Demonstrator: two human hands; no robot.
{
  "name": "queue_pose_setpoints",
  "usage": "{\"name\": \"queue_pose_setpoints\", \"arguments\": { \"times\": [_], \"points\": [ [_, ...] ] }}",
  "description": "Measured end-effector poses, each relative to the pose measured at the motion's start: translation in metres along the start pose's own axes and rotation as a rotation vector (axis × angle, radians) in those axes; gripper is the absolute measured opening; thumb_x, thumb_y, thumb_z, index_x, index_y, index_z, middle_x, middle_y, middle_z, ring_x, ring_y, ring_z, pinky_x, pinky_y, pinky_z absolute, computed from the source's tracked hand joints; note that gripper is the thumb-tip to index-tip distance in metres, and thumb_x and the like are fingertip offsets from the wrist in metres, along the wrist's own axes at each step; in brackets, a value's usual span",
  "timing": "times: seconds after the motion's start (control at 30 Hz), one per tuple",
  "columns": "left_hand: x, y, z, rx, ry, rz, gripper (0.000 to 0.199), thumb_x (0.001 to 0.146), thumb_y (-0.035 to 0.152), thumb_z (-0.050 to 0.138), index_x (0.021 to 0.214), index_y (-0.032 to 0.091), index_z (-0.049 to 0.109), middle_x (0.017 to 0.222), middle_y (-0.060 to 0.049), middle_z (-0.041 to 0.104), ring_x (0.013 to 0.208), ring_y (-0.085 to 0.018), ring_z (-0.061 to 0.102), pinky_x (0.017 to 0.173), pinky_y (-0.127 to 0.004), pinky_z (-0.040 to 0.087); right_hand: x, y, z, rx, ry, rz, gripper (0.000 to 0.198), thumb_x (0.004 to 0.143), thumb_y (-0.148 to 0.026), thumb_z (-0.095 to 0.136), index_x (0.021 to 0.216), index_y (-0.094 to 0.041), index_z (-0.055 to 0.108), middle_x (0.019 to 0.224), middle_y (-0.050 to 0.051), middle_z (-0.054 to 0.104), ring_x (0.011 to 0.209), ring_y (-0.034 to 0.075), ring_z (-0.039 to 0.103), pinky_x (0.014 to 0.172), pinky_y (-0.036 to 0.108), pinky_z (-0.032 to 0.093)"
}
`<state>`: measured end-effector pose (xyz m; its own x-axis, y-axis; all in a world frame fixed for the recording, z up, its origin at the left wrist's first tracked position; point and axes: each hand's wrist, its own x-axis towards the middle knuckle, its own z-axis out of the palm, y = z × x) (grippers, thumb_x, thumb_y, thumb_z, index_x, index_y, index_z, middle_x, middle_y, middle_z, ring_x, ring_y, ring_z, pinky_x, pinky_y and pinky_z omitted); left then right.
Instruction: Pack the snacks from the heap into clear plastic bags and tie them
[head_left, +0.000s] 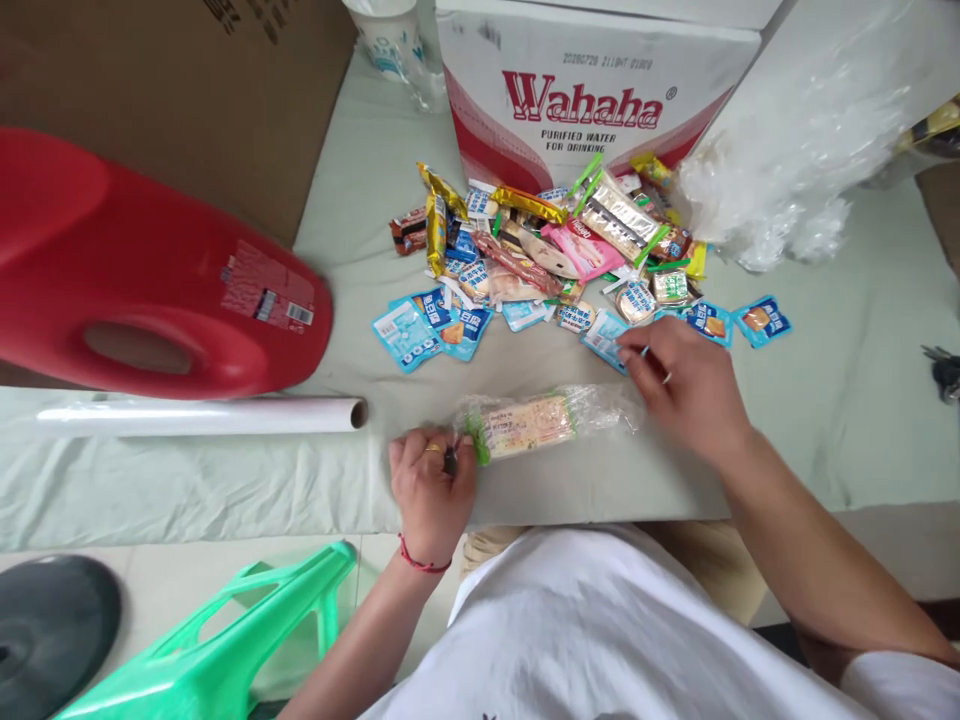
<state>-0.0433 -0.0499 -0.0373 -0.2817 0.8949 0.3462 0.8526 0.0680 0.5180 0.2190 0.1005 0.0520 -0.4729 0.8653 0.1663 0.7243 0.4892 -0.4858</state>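
Note:
My left hand (431, 490) is closed at the left end of a snack packet (529, 425) lying at the table's front edge. The packet has green ends and a clear plastic film (611, 408) around it, loose and crumpled to the right. Fingertips of my right hand (682, 380) pinch the right edge of a small blue snack packet (604, 338); the grip is partly hidden. Beyond my hands lies a heap of mixed wrapped snacks (540, 240), with more blue packets (409, 335) at its left front and another blue packet (763, 320) to its right.
A white Wahaha carton (592, 90) stands behind the heap, beside crumpled clear plastic (795, 150). On the left are a red jug (172, 270), a white roll (202, 416) and a brown box (217, 110). A paper cup (390, 40) stands at the back; a green stool (217, 650) is below.

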Motion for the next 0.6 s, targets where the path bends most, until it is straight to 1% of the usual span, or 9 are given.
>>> {"name": "queue_pose_setpoints", "arguments": {
  "times": [0.03, 0.07, 0.1, 0.17, 0.27, 0.37, 0.47, 0.53, 0.6],
  "points": [
    [-0.001, 0.0, 0.0, 0.004, 0.001, -0.009, 0.014, 0.096, 0.022, 0.063, 0.082, 0.021, 0.062, 0.086, -0.005, 0.065, 0.082, -0.023, 0.056, 0.08, -0.042, 0.042, -0.006, -0.018, 0.006, 0.012, -0.029, -0.114, 0.026, 0.102, -0.024, 0.05, 0.115, -0.02, 0.073, 0.106, 0.011, 0.074, 0.098, 0.024, 0.068, 0.087, 0.037, 0.054],
    [-0.002, 0.0, -0.001, 0.003, -0.002, -0.019, 0.014, 0.096, 0.023, 0.063, 0.082, 0.021, 0.063, 0.088, -0.006, 0.065, 0.084, -0.023, 0.057, 0.082, -0.043, 0.043, -0.013, -0.036, 0.015, 0.043, -0.104, -0.29, 0.028, 0.104, -0.023, 0.049, 0.119, -0.023, 0.072, 0.11, 0.01, 0.075, 0.102, 0.023, 0.068, 0.09, 0.035, 0.054],
    [-0.002, -0.001, -0.002, -0.003, -0.006, -0.031, 0.015, 0.096, 0.024, 0.064, 0.081, 0.021, 0.064, 0.089, -0.006, 0.065, 0.086, -0.023, 0.059, 0.085, -0.045, 0.043, -0.018, -0.05, 0.027, 0.053, -0.218, -0.45, 0.029, 0.104, -0.023, 0.05, 0.126, -0.024, 0.07, 0.121, 0.009, 0.074, 0.113, 0.022, 0.066, 0.099, 0.036, 0.053],
    [-0.002, -0.009, -0.006, -0.022, -0.009, -0.061, 0.02, 0.095, 0.029, 0.067, 0.077, 0.021, 0.064, 0.091, -0.006, 0.065, 0.093, -0.025, 0.061, 0.091, -0.048, 0.043, -0.026, -0.065, 0.053, 0.002, -0.305, -0.554, 0.035, 0.102, -0.022, 0.057, 0.136, -0.022, 0.065, 0.141, 0.01, 0.066, 0.134, 0.026, 0.056, 0.114, 0.043, 0.046],
    [-0.001, -0.031, -0.019, -0.008, 0.036, -0.113, 0.03, 0.094, 0.034, 0.069, 0.067, 0.021, 0.062, 0.093, -0.007, 0.064, 0.101, -0.027, 0.062, 0.096, -0.051, 0.042, -0.032, -0.059, 0.085, -0.064, -0.338, -0.537, 0.05, 0.098, -0.02, 0.064, 0.147, -0.022, 0.056, 0.157, 0.011, 0.054, 0.148, 0.028, 0.045, 0.123, 0.053, 0.036],
    [-0.005, -0.049, -0.037, 0.072, 0.109, -0.16, 0.029, 0.094, 0.033, 0.068, 0.068, 0.021, 0.063, 0.091, -0.007, 0.064, 0.097, -0.027, 0.062, 0.091, -0.047, 0.043, -0.035, -0.042, 0.097, -0.038, -0.324, -0.528, 0.056, 0.097, -0.018, 0.063, 0.152, -0.025, 0.052, 0.159, 0.009, 0.052, 0.15, 0.027, 0.042, 0.125, 0.053, 0.033],
    [-0.009, -0.046, -0.048, 0.06, 0.055, -0.044, 0.012, 0.095, 0.026, 0.065, 0.09, 0.02, 0.074, 0.091, -0.007, 0.061, 0.09, -0.024, 0.06, 0.087, -0.044, 0.043, -0.038, -0.035, 0.098, 0.003, -0.296, -0.524, 0.056, 0.098, -0.018, 0.062, 0.153, -0.026, 0.052, 0.158, 0.008, 0.054, 0.15, 0.026, 0.043, 0.124, 0.053, 0.034],
    [-0.008, -0.032, -0.047, 0.019, -0.043, 0.064, 0.019, 0.096, 0.022, 0.062, 0.11, 0.021, 0.075, 0.095, -0.007, 0.061, 0.091, -0.023, 0.06, 0.089, -0.044, 0.043, -0.039, -0.036, 0.098, 0.016, -0.28, -0.518, 0.054, 0.099, -0.018, 0.06, 0.152, -0.027, 0.053, 0.157, 0.007, 0.055, 0.149, 0.025, 0.044, 0.125, 0.053, 0.034],
    [-0.003, -0.015, -0.042, 0.004, -0.11, 0.096, 0.03, 0.097, 0.022, 0.061, 0.125, 0.02, 0.071, 0.1, -0.009, 0.062, 0.097, -0.025, 0.059, 0.092, -0.045, 0.042, -0.041, -0.038, 0.099, 0.017, -0.263, -0.51, 0.05, 0.101, -0.019, 0.057, 0.15, -0.026, 0.055, 0.157, 0.006, 0.054, 0.149, 0.025, 0.044, 0.125, 0.052, 0.032]
  ]
}}
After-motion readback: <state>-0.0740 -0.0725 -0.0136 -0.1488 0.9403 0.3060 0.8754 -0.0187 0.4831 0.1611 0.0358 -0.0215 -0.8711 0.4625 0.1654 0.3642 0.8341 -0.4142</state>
